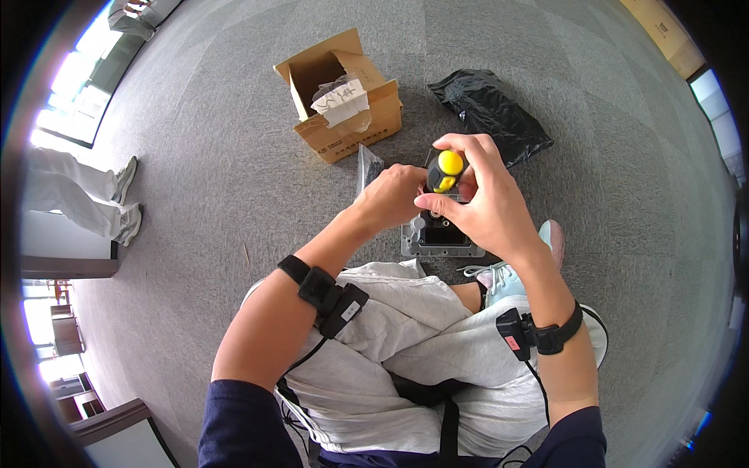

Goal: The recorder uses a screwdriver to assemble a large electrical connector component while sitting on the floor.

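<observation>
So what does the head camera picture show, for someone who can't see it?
A seated person's right hand and left hand hold a black and yellow screwdriver over a grey metal part on the carpet. An open cardboard box and a black bag lie beyond.

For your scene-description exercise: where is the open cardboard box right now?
In the head view, the open cardboard box sits on the grey carpet at upper centre-left, beyond the person's hands, with the black plastic bag to its right.

Screwdriver (pixel 445 173) shaft behind fingers (pixel 460 144)
</observation>
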A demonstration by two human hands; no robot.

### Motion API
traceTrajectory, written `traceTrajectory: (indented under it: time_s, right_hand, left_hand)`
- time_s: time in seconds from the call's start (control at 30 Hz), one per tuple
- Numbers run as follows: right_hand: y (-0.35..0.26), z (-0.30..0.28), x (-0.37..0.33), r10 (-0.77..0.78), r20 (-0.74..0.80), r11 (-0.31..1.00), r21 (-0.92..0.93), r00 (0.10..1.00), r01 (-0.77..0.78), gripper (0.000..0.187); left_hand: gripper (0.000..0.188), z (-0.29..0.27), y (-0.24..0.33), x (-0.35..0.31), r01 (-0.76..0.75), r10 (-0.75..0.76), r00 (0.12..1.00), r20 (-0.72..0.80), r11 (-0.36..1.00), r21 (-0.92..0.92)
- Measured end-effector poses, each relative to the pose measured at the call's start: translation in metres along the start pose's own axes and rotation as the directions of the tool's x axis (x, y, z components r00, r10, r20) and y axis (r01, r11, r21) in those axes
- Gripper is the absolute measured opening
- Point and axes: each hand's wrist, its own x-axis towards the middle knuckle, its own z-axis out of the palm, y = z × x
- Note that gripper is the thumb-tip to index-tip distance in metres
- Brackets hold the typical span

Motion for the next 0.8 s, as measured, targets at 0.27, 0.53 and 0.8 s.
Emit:
traceTrajectory:
  time_s: [0.27,0.53,0.8]
  right_hand:
    - [-0.004,-0.006,0.002,0.091,0.046,0.995,-0.035,0.995,-0.089,0.058]
    - [0.002,-0.005,0.003,0.029,0.057,0.998,-0.051,0.998,-0.026,0.060]
    - [-0.006,-0.014,0.005,0.103,0.150,0.969,0.207,0.983,-0.133,0.049]
  left_hand:
    - [0.016,0.015,-0.015,0.002,0.020,-0.020,1.000,0.005,0.999,-0.045]
    - [0.012,0.004,0.000,-0.002,-0.122,0.121,0.993,-0.018,0.979,-0.164]
    - [0.022,0.017,-0.023,0.006,-0.046,0.038,0.992,-0.117,0.997,-0.067]
